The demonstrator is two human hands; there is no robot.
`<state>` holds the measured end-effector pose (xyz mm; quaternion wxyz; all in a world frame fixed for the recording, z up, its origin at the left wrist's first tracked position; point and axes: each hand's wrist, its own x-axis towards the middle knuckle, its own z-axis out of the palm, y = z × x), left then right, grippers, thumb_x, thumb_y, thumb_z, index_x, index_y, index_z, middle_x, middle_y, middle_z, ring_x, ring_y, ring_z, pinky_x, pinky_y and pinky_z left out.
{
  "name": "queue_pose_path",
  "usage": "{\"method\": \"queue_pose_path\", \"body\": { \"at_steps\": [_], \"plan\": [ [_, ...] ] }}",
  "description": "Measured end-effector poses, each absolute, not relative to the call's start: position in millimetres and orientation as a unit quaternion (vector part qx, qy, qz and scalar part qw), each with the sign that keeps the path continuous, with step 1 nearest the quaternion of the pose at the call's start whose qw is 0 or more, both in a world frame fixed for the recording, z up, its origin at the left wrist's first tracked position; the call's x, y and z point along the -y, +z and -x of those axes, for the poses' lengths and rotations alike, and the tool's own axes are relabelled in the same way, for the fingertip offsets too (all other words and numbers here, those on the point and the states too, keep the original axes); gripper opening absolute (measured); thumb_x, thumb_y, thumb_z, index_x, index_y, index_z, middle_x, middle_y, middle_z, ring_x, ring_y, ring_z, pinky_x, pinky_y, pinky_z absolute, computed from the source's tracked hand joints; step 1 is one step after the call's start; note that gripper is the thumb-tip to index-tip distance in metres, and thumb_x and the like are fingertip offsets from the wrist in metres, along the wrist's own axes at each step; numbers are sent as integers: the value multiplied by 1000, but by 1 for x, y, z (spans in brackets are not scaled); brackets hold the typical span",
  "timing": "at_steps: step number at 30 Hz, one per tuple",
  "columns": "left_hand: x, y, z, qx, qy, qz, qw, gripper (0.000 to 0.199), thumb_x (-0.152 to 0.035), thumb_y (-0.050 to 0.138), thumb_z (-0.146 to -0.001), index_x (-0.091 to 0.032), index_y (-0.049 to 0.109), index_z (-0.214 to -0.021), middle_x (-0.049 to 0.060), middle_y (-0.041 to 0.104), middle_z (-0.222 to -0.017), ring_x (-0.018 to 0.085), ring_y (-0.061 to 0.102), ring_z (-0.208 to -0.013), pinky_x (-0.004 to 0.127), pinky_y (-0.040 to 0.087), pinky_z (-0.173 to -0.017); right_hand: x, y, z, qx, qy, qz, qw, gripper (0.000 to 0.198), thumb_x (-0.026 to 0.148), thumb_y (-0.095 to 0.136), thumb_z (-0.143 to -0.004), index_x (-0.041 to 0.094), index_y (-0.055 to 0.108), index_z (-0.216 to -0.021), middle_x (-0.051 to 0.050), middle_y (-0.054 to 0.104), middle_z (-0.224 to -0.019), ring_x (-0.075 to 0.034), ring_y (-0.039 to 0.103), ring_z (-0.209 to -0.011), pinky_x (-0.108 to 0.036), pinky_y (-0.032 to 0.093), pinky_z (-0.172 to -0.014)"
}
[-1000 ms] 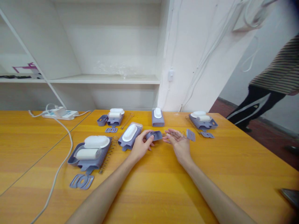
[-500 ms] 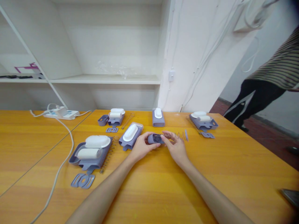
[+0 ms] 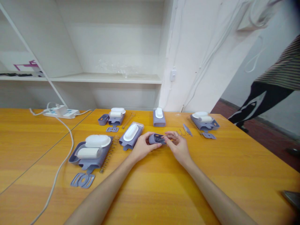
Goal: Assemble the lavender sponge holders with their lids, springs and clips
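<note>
Housing (image 3: 152, 139), hollow and purple, is held over the surface (image 3: 150, 193), its cavity partly visible to you. Your left hand (image 3: 142, 147) has its fingers closed around the left end, likely to steady it. Your right hand (image 3: 180, 150) has its fingers pinched on the coil spring (image 3: 181, 133) at the opposite end, presumably to control the wire; exact contact is too small to confirm. Spring coils trail beyond that hand toward a flat plate (image 3: 187, 130). One purple-and-white unit (image 3: 130, 132) lies near your left hand, seemingly set aside.
</note>
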<state>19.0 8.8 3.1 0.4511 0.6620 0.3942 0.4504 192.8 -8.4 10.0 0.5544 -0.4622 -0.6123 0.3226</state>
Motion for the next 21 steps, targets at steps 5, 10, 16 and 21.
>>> {"method": "queue_pose_path", "body": {
  "at_steps": [5, 10, 16, 21],
  "plan": [
    [-8, 3, -19, -387, 447, -661, 462, 50, -36, 75, -63, -16, 59, -106, 8, 66, -102, 21, 62, -91, 32, 49, -81, 10, 14, -191, 619, 316, 470, 544, 18, 32, 60, -79, 20, 57, -92, -6, 68, -89, -21, 65, -85, -31, 49, -71],
    [-8, 4, -19, -382, 445, -658, 473, 49, -35, 75, -63, -15, 59, -106, 8, 66, -102, 21, 62, -90, 31, 50, -80, 13, 17, -189, 628, 315, 480, 526, 19, 31, 59, -78, 19, 57, -92, -7, 69, -90, -21, 64, -86, -30, 48, -68],
    [-7, 5, -18, -376, 441, -648, 494, 50, -33, 76, -62, -14, 59, -106, 9, 66, -101, 20, 63, -86, 31, 50, -78, 14, 18, -187, 640, 305, 488, 510, 17, 32, 58, -77, 19, 62, -88, -6, 69, -89, -21, 63, -84, -31, 48, -68],
    [-7, 4, -19, -370, 439, -633, 520, 50, -30, 77, -61, -13, 59, -104, 9, 66, -99, 18, 62, -82, 29, 51, -74, 12, 17, -190, 651, 303, 494, 490, 17, 35, 61, -75, 20, 64, -83, -5, 69, -86, -21, 63, -84, -32, 48, -69]
  ]
}}
